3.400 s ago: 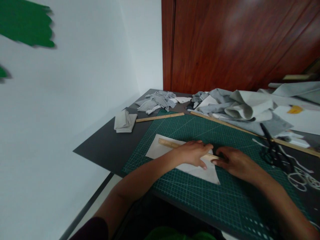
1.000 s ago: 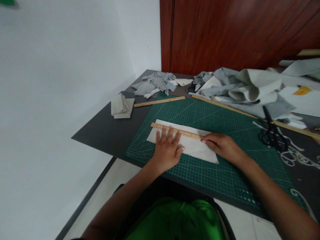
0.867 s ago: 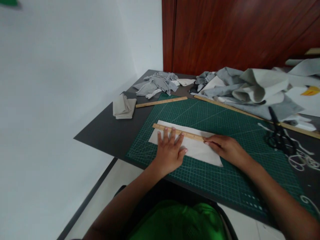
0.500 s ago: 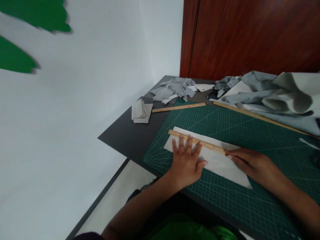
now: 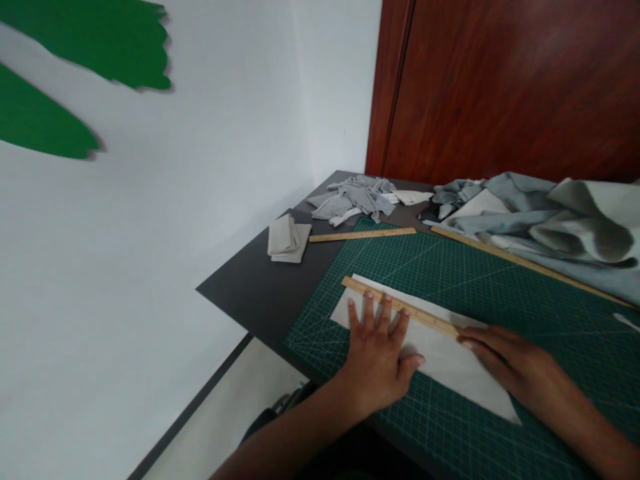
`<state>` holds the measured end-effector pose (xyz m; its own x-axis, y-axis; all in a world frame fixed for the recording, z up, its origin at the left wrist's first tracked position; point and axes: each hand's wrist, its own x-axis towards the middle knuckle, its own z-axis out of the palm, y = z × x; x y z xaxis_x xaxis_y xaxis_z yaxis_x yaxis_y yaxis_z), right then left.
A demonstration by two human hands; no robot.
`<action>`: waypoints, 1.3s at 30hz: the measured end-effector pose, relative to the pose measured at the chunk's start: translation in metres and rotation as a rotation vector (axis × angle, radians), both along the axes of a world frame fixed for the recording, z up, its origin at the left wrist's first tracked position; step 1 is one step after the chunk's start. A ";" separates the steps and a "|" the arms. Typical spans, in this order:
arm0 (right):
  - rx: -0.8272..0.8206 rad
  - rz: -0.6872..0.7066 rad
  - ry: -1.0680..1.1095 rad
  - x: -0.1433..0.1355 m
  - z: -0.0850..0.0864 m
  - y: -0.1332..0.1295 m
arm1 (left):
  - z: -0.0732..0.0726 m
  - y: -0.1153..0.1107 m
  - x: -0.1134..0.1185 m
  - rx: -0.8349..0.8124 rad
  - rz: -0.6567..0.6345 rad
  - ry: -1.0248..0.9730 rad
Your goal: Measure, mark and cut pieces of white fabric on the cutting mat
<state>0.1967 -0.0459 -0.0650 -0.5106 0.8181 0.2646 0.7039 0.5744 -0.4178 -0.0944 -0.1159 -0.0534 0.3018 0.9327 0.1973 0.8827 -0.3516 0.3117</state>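
A pale piece of fabric (image 5: pixel 450 363) lies flat on the green cutting mat (image 5: pixel 320 343), with a wooden ruler (image 5: pixel 430 319) laid along it close to its far edge. My left hand (image 5: pixel 377 357) is spread out over the fabric, its fingertips pressing on the ruler and its thumb out to the side. At the ruler's right end, my right hand (image 5: pixel 520 363) pinches it between thumb and fingers. The fabric's right end tapers to a point beside that hand.
Folded beige cloth (image 5: pixel 289 240) and a second wooden ruler (image 5: pixel 363 235) lie at the back left. Behind them is a heap of grey scraps (image 5: pixel 355 198). A long wooden ruler (image 5: pixel 525 259) borders a large crumpled grey fabric (image 5: pixel 540 207). A white wall (image 5: pixel 200 167) stands on the left.
The camera has tilted upward, so the table and hands sit lower in view. Both hands, the ruler and the fabric keep about the same places relative to each other.
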 end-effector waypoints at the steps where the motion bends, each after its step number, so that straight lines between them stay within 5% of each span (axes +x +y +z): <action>1: 0.005 -0.009 -0.003 -0.001 0.001 0.000 | 0.001 0.000 0.000 -0.001 -0.001 -0.002; 39: 0.124 -0.047 -0.060 -0.017 0.002 0.003 | 0.002 0.005 -0.004 -0.025 0.014 0.030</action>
<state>0.1800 -0.0433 -0.0632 -0.4909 0.8042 0.3350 0.7527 0.5851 -0.3018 -0.0985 -0.1108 -0.0518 0.2945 0.9413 0.1647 0.8965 -0.3319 0.2934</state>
